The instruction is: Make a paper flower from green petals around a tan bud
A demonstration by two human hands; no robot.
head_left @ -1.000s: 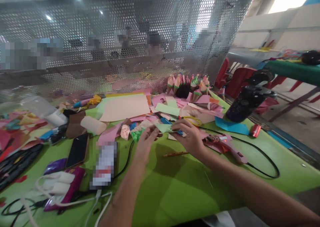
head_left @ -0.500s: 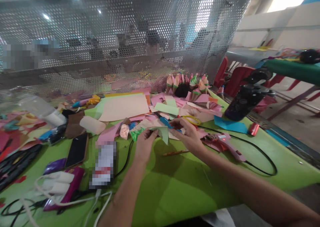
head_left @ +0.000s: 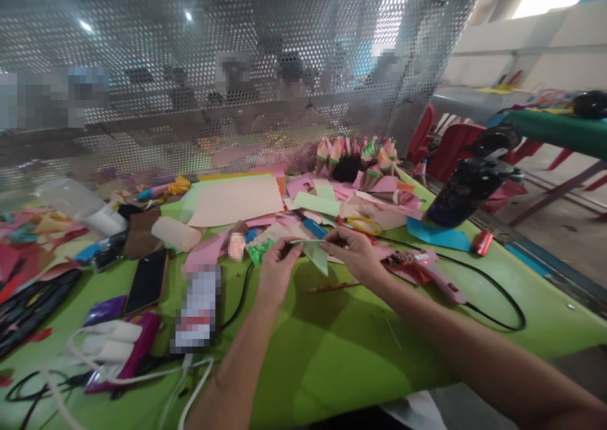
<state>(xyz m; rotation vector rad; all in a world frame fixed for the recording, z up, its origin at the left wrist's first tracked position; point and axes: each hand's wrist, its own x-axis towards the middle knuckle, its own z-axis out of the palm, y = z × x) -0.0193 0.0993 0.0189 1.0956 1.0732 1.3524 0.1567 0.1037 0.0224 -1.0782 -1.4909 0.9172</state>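
Note:
Between my two hands, a little above the table, is a small piece of light green paper (head_left: 317,257), with a pointed corner hanging down. My left hand (head_left: 279,262) pinches its left end between thumb and fingers. At its right end, my right hand (head_left: 351,251) has thumb and fingertips closed on the upper edge. A thin brown stick (head_left: 334,286) lies on the green table (head_left: 303,367) below my hands. Just behind them are a blue pen-like tool (head_left: 314,229), yellow-handled scissors (head_left: 363,226) and a crumpled green piece (head_left: 260,251).
A pink glue gun (head_left: 439,275) with a black cord lies at right, near a dark bottle (head_left: 467,190) and a red battery-like cylinder (head_left: 482,243). Paper cones (head_left: 370,155) stand at the back. On the left are a phone (head_left: 147,281) and a power strip (head_left: 130,348) with white cables.
My right hand has come in and closed on the right end of the green paper. The paper's hanging corner has shifted slightly right and down. My left hand keeps its pinch.

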